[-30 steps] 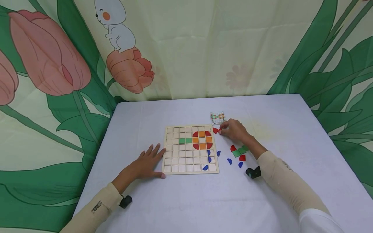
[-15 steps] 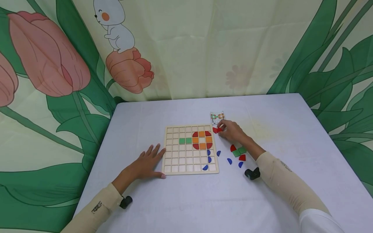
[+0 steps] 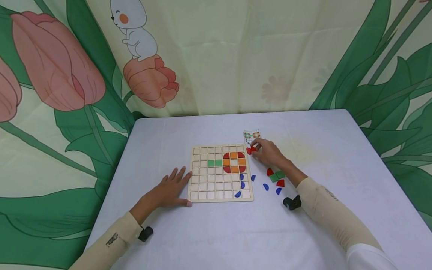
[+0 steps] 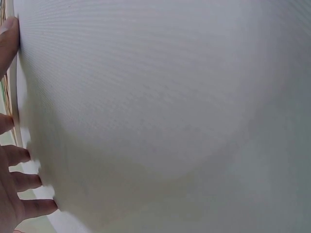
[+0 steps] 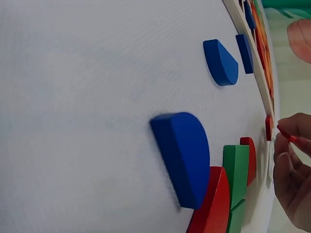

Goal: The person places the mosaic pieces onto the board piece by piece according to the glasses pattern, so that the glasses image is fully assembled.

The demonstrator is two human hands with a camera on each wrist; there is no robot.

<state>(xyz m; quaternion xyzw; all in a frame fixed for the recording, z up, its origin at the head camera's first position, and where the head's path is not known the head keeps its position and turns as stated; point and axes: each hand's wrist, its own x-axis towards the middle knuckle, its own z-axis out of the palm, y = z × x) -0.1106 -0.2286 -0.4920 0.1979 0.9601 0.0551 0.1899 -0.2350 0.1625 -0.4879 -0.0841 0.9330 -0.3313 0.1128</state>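
Note:
A wooden grid board (image 3: 203, 182) lies on the table. Red corner pieces and orange squares form a ring on it, beside two green squares (image 3: 215, 163). My left hand (image 3: 168, 191) lies with fingers spread at the board's left edge, thumb near its lower corner; in the left wrist view its fingertips touch the board edge and the cloth. By the board's upper right corner, my right hand (image 3: 269, 152) pinches a red quarter-circle block (image 5: 287, 136) between thumb and finger. Another red block (image 3: 248, 150) lies just left of it. A small pattern card (image 3: 250, 135) sits behind, partly covered by the fingers.
Blue half-circle blocks lie on the board's right columns (image 3: 242, 185) and loose to its right (image 3: 266, 186). Green square blocks (image 3: 277, 175) and red quarter-circle blocks (image 3: 280, 183) are grouped below the right forearm. A white cloth covers the table (image 3: 216, 232).
My right hand has shifted slightly left, and the red block it pinches is now close to the other red block. The left hand and board have stayed put.

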